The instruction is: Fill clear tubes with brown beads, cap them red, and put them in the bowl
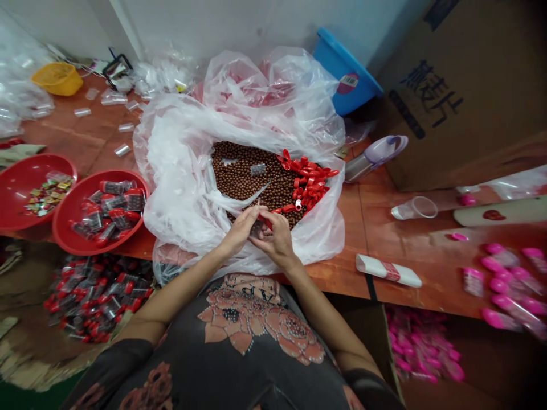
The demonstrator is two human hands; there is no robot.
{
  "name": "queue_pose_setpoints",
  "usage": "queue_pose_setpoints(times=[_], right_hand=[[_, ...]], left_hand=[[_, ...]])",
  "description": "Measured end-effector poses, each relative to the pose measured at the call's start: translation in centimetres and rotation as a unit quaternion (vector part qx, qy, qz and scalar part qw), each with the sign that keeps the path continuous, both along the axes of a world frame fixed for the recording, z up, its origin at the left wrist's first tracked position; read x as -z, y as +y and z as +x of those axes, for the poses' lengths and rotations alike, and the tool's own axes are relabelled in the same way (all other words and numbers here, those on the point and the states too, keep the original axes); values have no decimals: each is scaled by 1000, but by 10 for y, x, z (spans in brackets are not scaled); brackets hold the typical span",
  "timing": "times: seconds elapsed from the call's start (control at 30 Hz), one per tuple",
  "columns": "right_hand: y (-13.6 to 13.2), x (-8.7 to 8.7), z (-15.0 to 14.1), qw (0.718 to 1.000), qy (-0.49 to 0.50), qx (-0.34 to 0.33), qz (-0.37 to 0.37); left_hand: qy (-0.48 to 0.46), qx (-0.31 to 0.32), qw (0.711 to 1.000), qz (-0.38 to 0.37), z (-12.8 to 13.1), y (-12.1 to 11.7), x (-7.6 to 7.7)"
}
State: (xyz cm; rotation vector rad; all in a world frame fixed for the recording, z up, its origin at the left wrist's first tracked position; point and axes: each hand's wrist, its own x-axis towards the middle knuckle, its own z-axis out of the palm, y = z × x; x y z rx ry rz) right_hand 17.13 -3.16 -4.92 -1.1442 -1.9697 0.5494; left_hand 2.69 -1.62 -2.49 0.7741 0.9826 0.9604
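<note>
My left hand [238,232] and my right hand [277,238] meet at the near edge of a large clear plastic bag [173,171]. The fingers of my left hand close round a small clear tube [256,230], partly hidden. Those of my right hand are on a red cap [268,224] at the tube; whether it is fully seated I cannot tell. Brown round beads [243,185] fill the opened bag beyond my hands. Loose red caps [311,179] are heaped at their right side. Another clear tube [257,169] lies on the beads.
Left are a red bowl [57,228] of capped tubes and another red bowl [12,196] with small colourful pieces. Below lies a pile of filled tubes [100,299]. A blue basin [348,74], purple-rimmed scoop [380,156], large carton [465,97] and pink-capped tubes [508,279] are right.
</note>
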Motion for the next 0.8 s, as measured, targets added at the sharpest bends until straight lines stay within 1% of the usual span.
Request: queue_pose_setpoints(times=[0.1,0.13,0.17,0.2,0.23,0.27,0.3,0.37,0.43,0.47,0.5,0.57,0.6,0.67,0.7,0.73,0.8], right_hand=[[19,-4,16,992,24,-86,-85],[29,-5,23,990,27,-91,-105],[40,-4,30,991,20,-67,-112],[52,-2,35,994,-4,-15,-104],[63,1,38,993,-50,38,-97],[74,5,40,987,-105,76,-94],[83,9,40,978,-160,100,-92],[95,16,36,959,-244,104,-95],[98,20,30,955,-265,92,-98],[96,20,28,959,-247,96,-101],[93,19,25,967,-205,108,-106],[82,11,19,981,-56,136,-129],[75,5,16,978,37,143,-149],[58,-10,9,951,199,132,-195],[50,-18,5,937,246,120,-219],[42,-25,2,926,271,111,-240],[31,-38,-3,911,288,96,-277]], left_hand=[[2,-40,999,-7,-5,2,0],[1,-52,999,-12,-8,3,-2],[-3,-62,998,-16,-11,5,-4],[-8,-70,997,-20,-14,6,-6],[-14,-73,997,-25,-16,7,-8],[-19,-72,997,-28,-18,8,-9],[-22,-69,997,-29,-20,8,-11],[-25,-59,998,-29,-21,8,-12],[-29,-51,998,-24,-21,8,-11],[-31,-50,998,-21,-21,7,-11],[-31,-49,998,-17,-21,7,-10],[-28,-45,999,-11,-19,7,-9],[-26,-41,999,-9,-18,7,-8],[-25,-27,999,-6,-15,7,-5],[-25,-22,999,-6,-13,7,-4],[-27,-20,999,-8,-11,7,-3],[-37,-19,999,-22,-7,8,-4]])
